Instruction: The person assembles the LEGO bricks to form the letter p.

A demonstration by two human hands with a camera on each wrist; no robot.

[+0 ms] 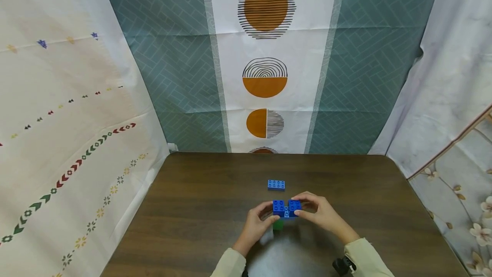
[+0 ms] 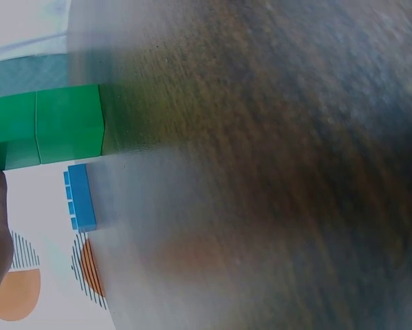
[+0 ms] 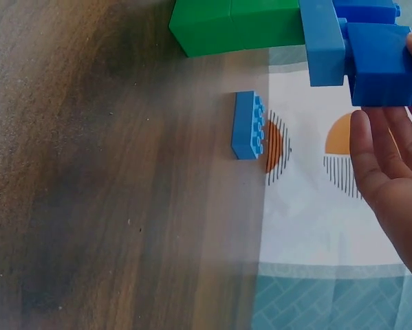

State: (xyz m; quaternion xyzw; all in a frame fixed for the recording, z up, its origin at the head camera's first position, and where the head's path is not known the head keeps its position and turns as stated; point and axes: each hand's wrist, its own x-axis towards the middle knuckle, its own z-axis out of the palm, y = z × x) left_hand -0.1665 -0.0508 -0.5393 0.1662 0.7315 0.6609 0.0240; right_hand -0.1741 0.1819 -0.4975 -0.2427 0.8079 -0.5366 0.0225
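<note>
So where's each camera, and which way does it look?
Head: on the head, facing forward and down at the table; left hand, right hand, sleeves show.
Left wrist: on that wrist, facing the green blocks and cloth; a little left hand shows.
Right wrist: on that wrist, facing a dark blue block; right fingers show.
Both wrist views share the green blocks and loose blue block.

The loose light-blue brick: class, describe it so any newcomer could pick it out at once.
On the brown table, find the held brick stack. Just beyond it, toward the hanging cloth, lies the loose light-blue brick. Unlike the stack's bricks, it is unheld and joined to nothing.
</note>
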